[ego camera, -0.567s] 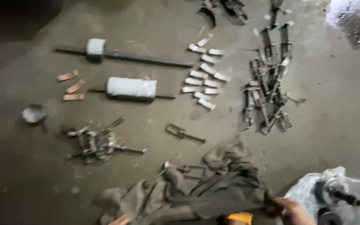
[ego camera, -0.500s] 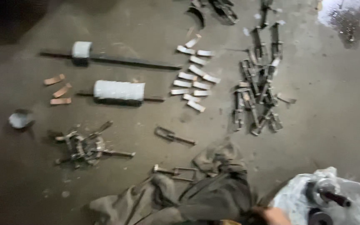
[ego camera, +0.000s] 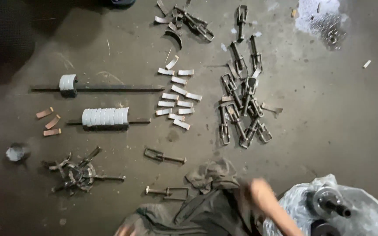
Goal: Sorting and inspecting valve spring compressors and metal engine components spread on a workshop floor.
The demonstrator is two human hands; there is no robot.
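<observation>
My right hand (ego camera: 261,194) comes in from the lower right, blurred by motion, over the right side of a dark crumpled cloth (ego camera: 206,205) on the concrete floor. Whether its fingers grip the cloth cannot be seen. A pale blurred patch at the bottom edge looks like my left hand (ego camera: 123,229) at the cloth's left end; its fingers are hidden. A metal clamp bolt (ego camera: 167,191) lies just left of the cloth, and another clamp bolt (ego camera: 163,156) lies above it.
A clear plastic bag (ego camera: 364,214) with a metal hub sits at the lower right. Further off lie a pile of metal clamps (ego camera: 241,100), pale curved segments (ego camera: 178,98), two rods carrying segments (ego camera: 105,118), copper strips (ego camera: 49,122) and a tangled metal part (ego camera: 77,172).
The view has shifted, so the floor parts sit lower in the frame. My right hand has moved up and left from the cloth's right edge onto the cloth.
</observation>
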